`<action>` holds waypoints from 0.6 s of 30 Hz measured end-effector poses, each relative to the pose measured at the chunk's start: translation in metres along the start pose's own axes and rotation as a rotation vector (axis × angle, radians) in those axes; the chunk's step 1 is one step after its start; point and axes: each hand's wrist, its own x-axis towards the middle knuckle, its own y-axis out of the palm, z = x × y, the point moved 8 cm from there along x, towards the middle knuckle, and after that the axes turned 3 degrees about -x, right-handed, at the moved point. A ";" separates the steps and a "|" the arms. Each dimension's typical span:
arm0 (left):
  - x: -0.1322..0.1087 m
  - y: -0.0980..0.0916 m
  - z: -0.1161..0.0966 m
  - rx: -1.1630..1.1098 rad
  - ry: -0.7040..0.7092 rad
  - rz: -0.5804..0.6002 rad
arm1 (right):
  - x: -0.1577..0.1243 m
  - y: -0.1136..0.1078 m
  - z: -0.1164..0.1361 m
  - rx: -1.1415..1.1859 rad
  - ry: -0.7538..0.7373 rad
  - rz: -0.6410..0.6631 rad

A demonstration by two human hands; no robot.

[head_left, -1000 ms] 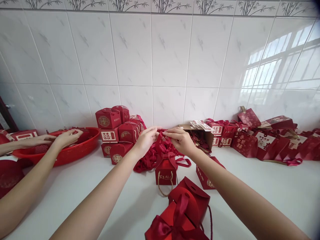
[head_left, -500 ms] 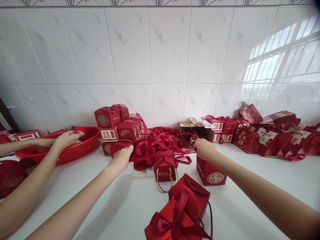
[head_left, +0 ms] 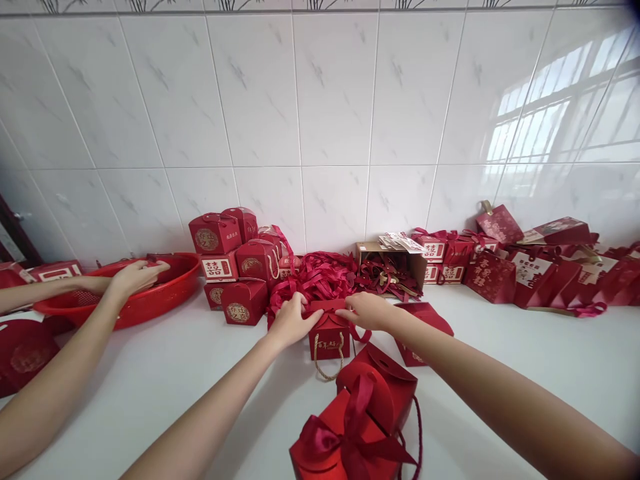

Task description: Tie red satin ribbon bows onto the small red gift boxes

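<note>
A small red gift box (head_left: 330,341) with gold lettering and a twisted rope handle stands on the white table in front of me. At its top left, my left hand (head_left: 294,321) is closed on a red ribbon (head_left: 326,305), thumb along the folded lid. My right hand (head_left: 369,312) pinches the same ribbon at the top right, its fingertips close to the left thumb. The ribbon lies across the top of the box; its ends are partly hidden by my hands. Behind lies a heap of loose red ribbons (head_left: 327,275).
Nearer me sits a red box with a satin bow (head_left: 345,443). An open carton of ribbon pieces (head_left: 423,270) stands behind my right hand. Stacked boxes (head_left: 244,301) are to the left. Another person's hands (head_left: 137,277) are over a red basin (head_left: 145,308). Red bags (head_left: 535,283) line the right.
Both hands have moved inward from wide apart to the top of the rope-handled box. The ribbon stretched between them now shows only as a short length over the lid.
</note>
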 end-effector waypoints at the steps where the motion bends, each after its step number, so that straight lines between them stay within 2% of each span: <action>1: 0.000 0.009 0.001 -0.058 -0.026 0.038 | 0.003 0.007 -0.001 0.056 0.018 0.018; 5: -0.004 0.032 0.008 -0.249 -0.153 0.189 | 0.010 0.033 -0.015 0.329 0.109 0.134; 8: -0.009 0.034 0.014 -0.316 -0.228 0.294 | 0.007 0.045 -0.026 0.518 0.140 0.243; 10: -0.010 0.031 0.017 -0.336 -0.243 0.328 | 0.004 0.046 -0.030 0.617 0.140 0.272; 14: -0.011 0.026 0.022 -0.336 -0.229 0.311 | -0.006 0.042 -0.031 0.752 0.127 0.273; 18: -0.008 0.021 0.015 -0.273 -0.124 0.220 | -0.017 0.037 -0.028 0.838 0.129 0.266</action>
